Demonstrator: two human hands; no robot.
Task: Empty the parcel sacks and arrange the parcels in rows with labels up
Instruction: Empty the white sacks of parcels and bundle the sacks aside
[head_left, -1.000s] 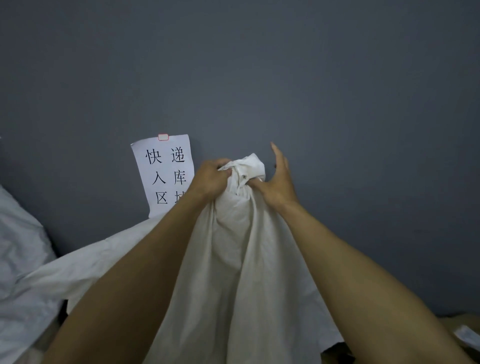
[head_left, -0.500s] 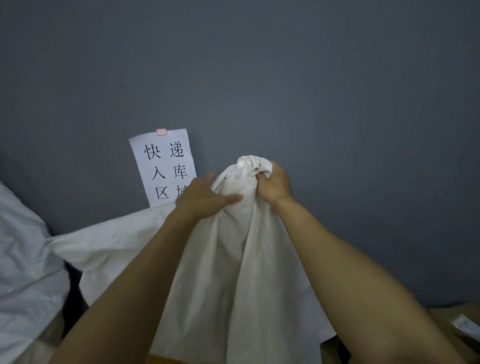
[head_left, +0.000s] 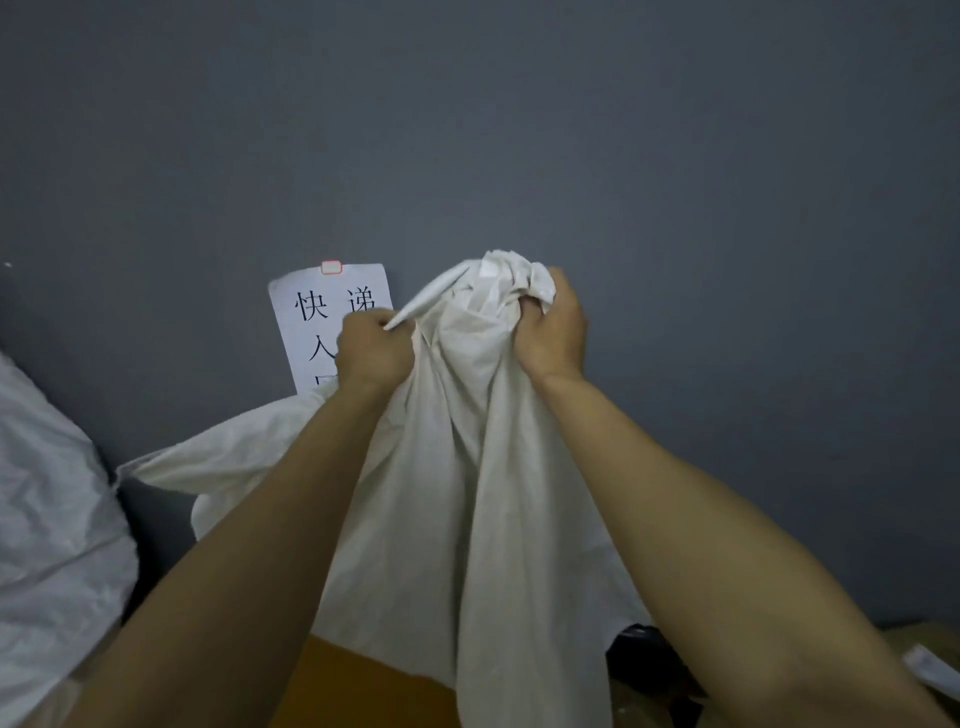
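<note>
Right now you hold the white sack (head_left: 467, 493) up in front of the grey wall (head_left: 675, 208), with both hands closed on its bunched top end. Your right hand (head_left: 550, 332) clamps the crumpled cloth in a fist, and your left hand (head_left: 374, 348), just beside it, pinches a narrow white strip (head_left: 431, 296) running from the same bunch; whether that is a tie or a fold cannot be told. The sack hangs limp and flat below your fists, so it looks largely or wholly emptied. At its lower edge a brown cardboard parcel (head_left: 353, 691) and something black (head_left: 644, 660) show, and more cardboard (head_left: 930, 644) sits at the far right, all cut off by the frame. No tidy row or upturned label is visible, so the arranging seems not yet done. A second pale sack (head_left: 47, 519) lies at the left, and whether it is full cannot be told. A paper sign (head_left: 322, 312) is fixed to the wall behind your left hand.
</note>
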